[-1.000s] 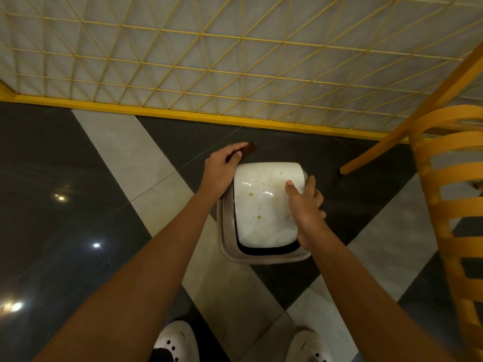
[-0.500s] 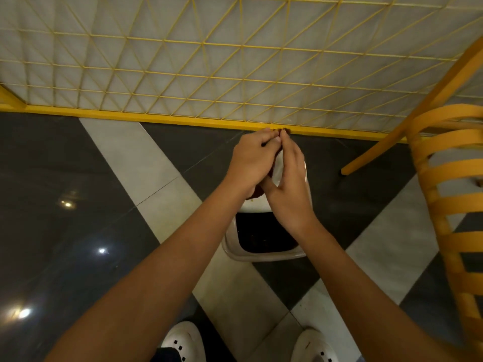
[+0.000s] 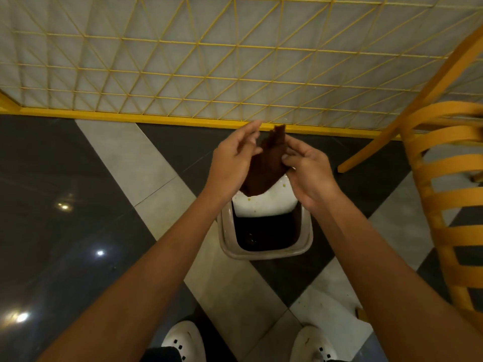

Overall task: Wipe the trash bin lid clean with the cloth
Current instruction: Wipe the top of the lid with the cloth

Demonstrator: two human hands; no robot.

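A small beige trash bin (image 3: 305,239) stands on the floor between my arms. Its white swing lid (image 3: 266,203) is tilted, speckled with brown spots, and a dark opening shows below it. Above the lid I hold a dark brown cloth (image 3: 265,168) in the air. My right hand (image 3: 307,171) pinches the cloth's right edge between thumb and fingers. My left hand (image 3: 234,158) is against the cloth's left side, its fingers loosely spread. Both hands hide the lid's far part.
A yellow slatted wooden chair (image 3: 444,205) stands close on the right, one leg (image 3: 371,152) reaching toward the bin. A wall with a yellow wire grid (image 3: 209,61) runs behind. The floor (image 3: 65,205) has glossy dark and pale tiles. My white shoes (image 3: 184,340) are below.
My hands left the bin, met above it, then spread apart a little, opening the brown cloth out between them. The lid has swung to a tilt, showing the dark opening.
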